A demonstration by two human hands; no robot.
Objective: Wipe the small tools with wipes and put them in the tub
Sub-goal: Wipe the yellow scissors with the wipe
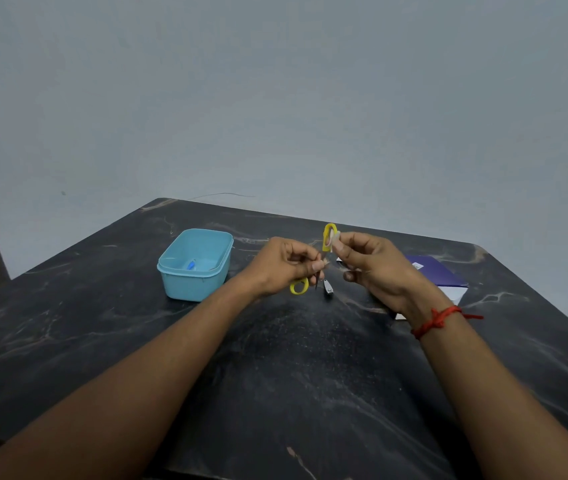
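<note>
The tub (195, 271) was seen at the left. The scissors (325, 247) were gripped near the pivot by the left hand (282, 265), while a wipe (335, 240) was pinched around their upper yellow loop by the right hand (376, 265). Each loop and blade was best rubbed fully.

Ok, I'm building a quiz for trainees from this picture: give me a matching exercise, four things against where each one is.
Things: 1 scissors; 2 nail clipper; 3 tub; 4 purple pack.
Places: A on the table, left of the left hand; B partly hidden behind the right hand; C pinched by both hands; D lying on the table below the hands.
Pairs: 1-C; 2-D; 3-A; 4-B.
</note>
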